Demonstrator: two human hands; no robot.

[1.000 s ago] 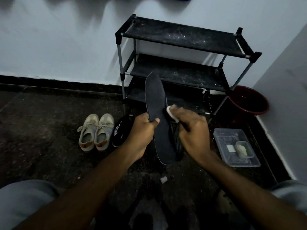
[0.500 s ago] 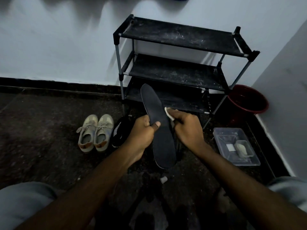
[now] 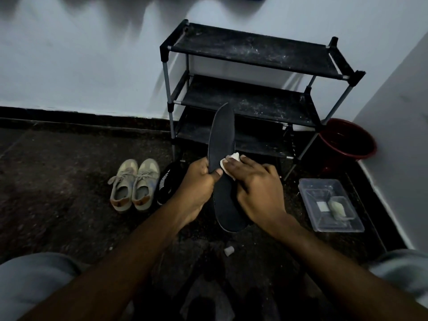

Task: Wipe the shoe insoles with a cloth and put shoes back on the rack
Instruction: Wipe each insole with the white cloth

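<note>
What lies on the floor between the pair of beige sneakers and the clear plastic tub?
In the head view, a black shoe lies beside the beige sneakers. Toward the clear plastic tub, the hands and the black insole hide the floor.

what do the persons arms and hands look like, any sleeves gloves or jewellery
Both forearms are bare from the bottom edge of the picture to the wrists, with no sleeve in view. The left hand and right hand wear no gloves. No watch, bracelet or ring shows on either, though the dim light could hide a thin one. Fingernails look short and unpainted.
</note>
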